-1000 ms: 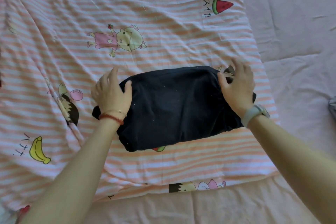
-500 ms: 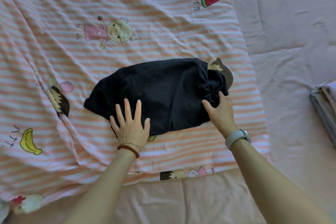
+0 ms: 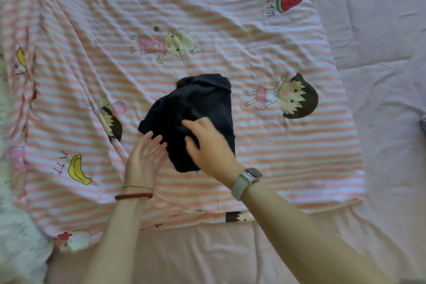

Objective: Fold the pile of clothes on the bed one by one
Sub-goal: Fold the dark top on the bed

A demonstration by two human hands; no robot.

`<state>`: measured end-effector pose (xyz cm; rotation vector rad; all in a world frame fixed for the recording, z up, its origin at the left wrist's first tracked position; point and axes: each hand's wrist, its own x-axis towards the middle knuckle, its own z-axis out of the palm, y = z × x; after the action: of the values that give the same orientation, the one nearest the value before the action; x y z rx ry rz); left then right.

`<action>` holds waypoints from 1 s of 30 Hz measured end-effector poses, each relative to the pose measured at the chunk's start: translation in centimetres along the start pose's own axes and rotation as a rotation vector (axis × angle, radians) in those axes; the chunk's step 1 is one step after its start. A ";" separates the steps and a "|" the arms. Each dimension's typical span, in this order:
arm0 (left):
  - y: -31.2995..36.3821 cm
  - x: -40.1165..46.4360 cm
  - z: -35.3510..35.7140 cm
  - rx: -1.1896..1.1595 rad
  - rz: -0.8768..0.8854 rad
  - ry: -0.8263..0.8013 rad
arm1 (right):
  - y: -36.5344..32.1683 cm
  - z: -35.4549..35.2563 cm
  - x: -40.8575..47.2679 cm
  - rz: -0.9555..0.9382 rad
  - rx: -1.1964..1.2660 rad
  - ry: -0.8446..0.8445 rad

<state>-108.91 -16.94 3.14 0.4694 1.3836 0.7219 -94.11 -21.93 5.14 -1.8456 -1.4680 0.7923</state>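
Dark garment (image 3: 196,111) lies bunched near the middle of the striped sheet (image 3: 230,30), both hands on it.

Right hand (image 3: 212,145), with a watch (image 3: 245,182) on its wrist, rests on top of the garment at its near edge, fingers curled into the cloth, gripping a fold. Left hand (image 3: 145,159), bracelets (image 3: 134,192) at the wrist, has straight fingers spread against the garment's near-left edge, touching it. The sheet lies on a plain pink bed (image 3: 380,76); its near edge shows below the arms.
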 end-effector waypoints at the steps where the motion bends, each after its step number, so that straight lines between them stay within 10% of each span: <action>1: 0.4 0.2 -0.6 -0.070 -0.063 -0.022 | 0.0 1.2 0.0 0.012 0.012 -0.188; 3: 0.3 0.6 -1.3 -0.053 -0.097 -0.061 | 0.5 2.6 -0.5 -0.009 0.012 -0.341; 10: -0.9 2.5 -0.3 0.378 0.016 0.094 | 3.7 1.2 -1.6 0.130 -0.203 0.176; 16: -1.1 3.3 0.4 0.530 0.171 0.347 | 4.8 0.6 1.2 0.383 -0.055 0.020; 21: -0.2 2.0 0.4 0.332 0.283 0.149 | 3.8 -0.1 3.9 -0.012 -0.410 0.164; 24: -0.7 1.7 0.6 0.180 0.127 -0.004 | 1.9 -0.9 7.3 -0.301 -0.496 -0.169; 30: -0.5 1.0 1.0 0.302 0.253 -0.186 | -1.8 -0.9 12.7 -0.272 -0.566 -0.700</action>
<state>-107.84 -16.45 2.21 0.9399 1.2736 0.6550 -92.02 -9.31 6.33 -1.7543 -2.5412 1.0138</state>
